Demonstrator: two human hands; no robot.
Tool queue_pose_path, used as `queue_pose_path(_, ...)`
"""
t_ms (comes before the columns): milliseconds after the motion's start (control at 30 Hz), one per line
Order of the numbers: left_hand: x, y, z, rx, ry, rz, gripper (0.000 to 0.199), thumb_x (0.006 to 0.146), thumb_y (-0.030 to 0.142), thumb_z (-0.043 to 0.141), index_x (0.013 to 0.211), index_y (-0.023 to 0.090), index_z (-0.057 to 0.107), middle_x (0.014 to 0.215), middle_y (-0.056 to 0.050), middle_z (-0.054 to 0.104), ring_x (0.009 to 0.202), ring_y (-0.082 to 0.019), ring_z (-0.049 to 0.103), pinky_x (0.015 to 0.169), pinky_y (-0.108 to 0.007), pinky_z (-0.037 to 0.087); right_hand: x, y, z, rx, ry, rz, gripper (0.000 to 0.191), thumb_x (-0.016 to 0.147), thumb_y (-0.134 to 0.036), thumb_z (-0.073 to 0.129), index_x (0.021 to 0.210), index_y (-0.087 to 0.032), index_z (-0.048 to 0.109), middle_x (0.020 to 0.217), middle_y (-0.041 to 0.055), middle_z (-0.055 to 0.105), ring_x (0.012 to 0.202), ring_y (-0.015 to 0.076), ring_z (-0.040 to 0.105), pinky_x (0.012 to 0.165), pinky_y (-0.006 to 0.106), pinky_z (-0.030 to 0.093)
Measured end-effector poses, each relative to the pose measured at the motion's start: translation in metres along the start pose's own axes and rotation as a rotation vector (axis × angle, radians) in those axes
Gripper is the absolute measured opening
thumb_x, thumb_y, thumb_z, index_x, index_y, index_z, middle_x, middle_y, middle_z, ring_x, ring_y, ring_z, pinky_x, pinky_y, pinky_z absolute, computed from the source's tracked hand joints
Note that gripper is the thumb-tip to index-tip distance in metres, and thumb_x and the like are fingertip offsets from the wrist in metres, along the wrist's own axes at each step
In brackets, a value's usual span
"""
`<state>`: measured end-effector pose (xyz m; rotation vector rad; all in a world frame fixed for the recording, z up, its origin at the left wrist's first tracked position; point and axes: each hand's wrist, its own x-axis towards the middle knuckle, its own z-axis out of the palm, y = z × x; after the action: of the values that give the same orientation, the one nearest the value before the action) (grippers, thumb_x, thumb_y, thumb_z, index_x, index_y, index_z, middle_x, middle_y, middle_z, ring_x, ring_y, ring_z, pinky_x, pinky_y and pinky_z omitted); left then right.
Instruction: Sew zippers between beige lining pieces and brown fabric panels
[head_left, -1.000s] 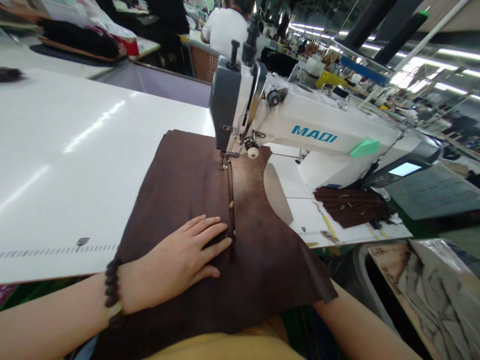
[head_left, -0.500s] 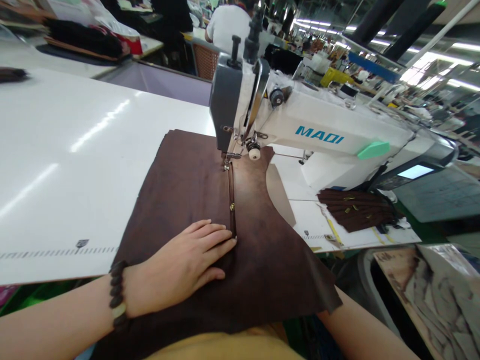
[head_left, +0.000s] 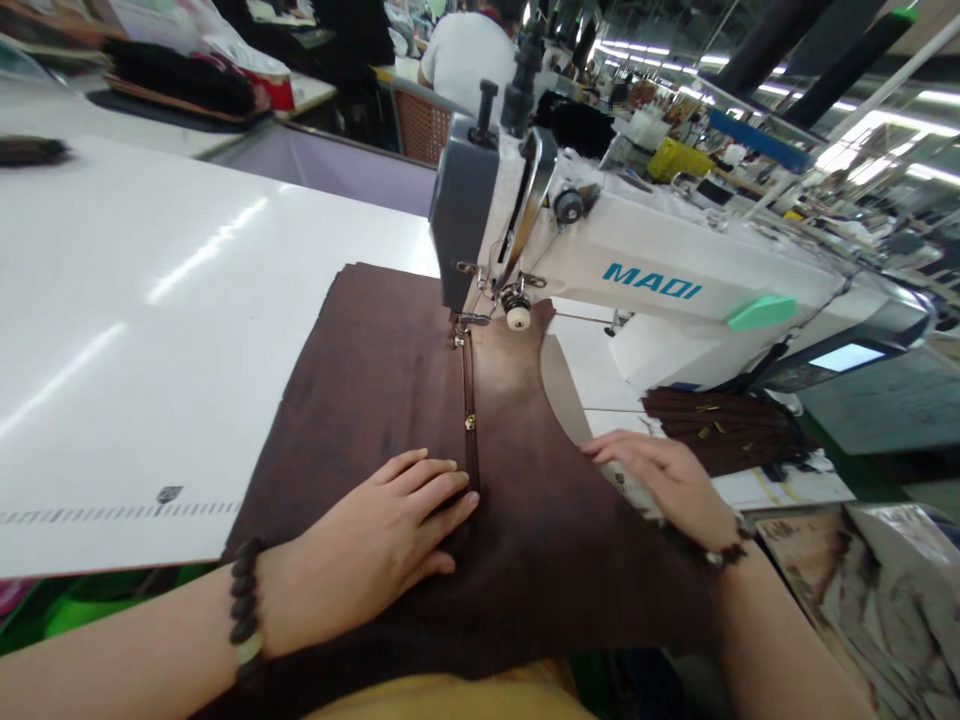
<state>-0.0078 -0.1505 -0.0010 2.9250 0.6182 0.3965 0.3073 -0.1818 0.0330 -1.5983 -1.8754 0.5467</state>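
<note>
A brown leather panel [head_left: 375,390] lies on the white sewing table, its far part under the presser foot [head_left: 460,338] of the sewing machine [head_left: 570,230]. A narrow zipper [head_left: 466,385] with a gold-coloured slider [head_left: 470,422] is set in the panel, running from the foot toward me. My left hand [head_left: 405,520] rests palm down on the leather, fingers spread, fingertips beside the zipper's near end. At the panel's curved right edge, my right hand [head_left: 660,470] touches the leather with its fingertips, fingers extended; its thumb is hidden.
Right of the machine bed sits a stack of brown pieces with gold-coloured zipper parts [head_left: 727,425]. A board with grey-brown material [head_left: 862,590] stands at the lower right. Dark folded goods [head_left: 180,80] lie at the back left. A person in a white shirt [head_left: 469,60] sits beyond the machine.
My right hand has come up from below the panel's near right corner to its curved edge. My left hand stays on the leather by the zipper. The view has shifted slightly.
</note>
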Motion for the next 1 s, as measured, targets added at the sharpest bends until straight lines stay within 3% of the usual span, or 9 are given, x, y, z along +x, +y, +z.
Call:
queue_pose_path(100, 0.0, 0.001, 0.001, -0.001, -0.001, -0.013, 0.037, 0.089, 0.041, 0.052, 0.12, 0.021, 0.055, 0.117, -0.006, 0.059, 0.11, -0.023, 0.051, 0.099, -0.04, 0.036, 0.016, -0.014, -0.001, -0.063, 0.128, -0.079, 0.029, 0.092, -0.031, 0.042, 0.079, -0.017, 0.064, 0.089, 0.0042, 0.067, 0.086, 0.014, 0.062, 0.078, 0.026, 0.05)
queue_pose_path(167, 0.0, 0.002, 0.0, 0.003, 0.002, -0.022, 0.036, 0.089, 0.04, 0.053, 0.12, 0.021, 0.055, 0.117, -0.006, 0.059, 0.11, -0.023, 0.051, 0.099, -0.04, 0.036, 0.027, -0.033, 0.013, -0.147, 0.013, -0.238, 0.022, 0.091, -0.024, 0.043, 0.099, -0.017, 0.062, 0.106, 0.0059, 0.064, 0.102, 0.0145, 0.058, 0.091, 0.028, 0.046)
queue_pose_path(233, 0.0, 0.002, 0.0, 0.007, 0.006, -0.031, 0.035, 0.089, 0.039, 0.053, 0.119, 0.021, 0.056, 0.117, -0.006, 0.059, 0.111, -0.023, 0.051, 0.1, -0.04, 0.036, 0.039, -0.05, 0.036, -0.235, -0.158, -0.377, 0.03, 0.091, -0.019, 0.041, 0.117, -0.014, 0.055, 0.125, 0.008, 0.054, 0.119, 0.0152, 0.048, 0.103, 0.031, 0.04)
queue_pose_path(300, -0.001, 0.003, 0.001, 0.009, 0.01, -0.031, 0.035, 0.089, 0.038, 0.053, 0.118, 0.02, 0.056, 0.117, -0.007, 0.059, 0.111, -0.023, 0.051, 0.099, -0.04, 0.037, 0.052, -0.06, 0.06, -0.305, -0.237, -0.441, 0.038, 0.091, -0.018, 0.041, 0.127, -0.011, 0.047, 0.135, 0.0101, 0.045, 0.127, 0.017, 0.039, 0.108, 0.034, 0.034)
queue_pose_path(400, -0.003, 0.003, 0.004, 0.0, 0.034, -0.038, 0.036, 0.089, 0.041, 0.052, 0.118, 0.021, 0.056, 0.118, -0.006, 0.059, 0.112, -0.022, 0.05, 0.101, -0.039, 0.035, 0.074, -0.058, 0.086, -0.377, -0.257, -0.405, 0.044, 0.091, -0.021, 0.042, 0.134, -0.01, 0.04, 0.141, 0.0112, 0.036, 0.131, 0.0194, 0.032, 0.11, 0.039, 0.031)
queue_pose_path(500, -0.004, 0.003, 0.006, -0.004, 0.061, -0.044, 0.036, 0.088, 0.043, 0.053, 0.118, 0.023, 0.056, 0.118, -0.005, 0.059, 0.112, -0.021, 0.05, 0.103, -0.038, 0.033, 0.088, -0.049, 0.097, -0.441, -0.273, -0.339, 0.046, 0.092, -0.023, 0.04, 0.136, -0.012, 0.037, 0.144, 0.0103, 0.032, 0.134, 0.0204, 0.027, 0.11, 0.044, 0.028)
queue_pose_path(867, -0.002, 0.006, -0.001, 0.114, 0.047, -0.008, 0.037, 0.089, 0.043, 0.05, 0.117, 0.019, 0.059, 0.117, -0.008, 0.062, 0.109, -0.023, 0.056, 0.1, -0.038, 0.039, 0.088, -0.05, 0.105, -0.496, -0.289, -0.237, 0.044, 0.094, -0.026, 0.035, 0.136, -0.014, 0.038, 0.143, 0.0087, 0.033, 0.134, 0.0184, 0.027, 0.11, 0.046, 0.024)
queue_pose_path(1000, -0.004, 0.006, -0.001, 0.214, 0.103, 0.033, 0.036, 0.093, 0.037, 0.042, 0.114, 0.014, 0.06, 0.117, -0.01, 0.062, 0.107, -0.023, 0.057, 0.094, -0.035, 0.046, 0.089, -0.05, 0.104, -0.499, -0.301, -0.231, 0.045, 0.094, -0.026, 0.034, 0.137, -0.013, 0.037, 0.144, 0.0077, 0.031, 0.135, 0.0183, 0.026, 0.111, 0.046, 0.023)
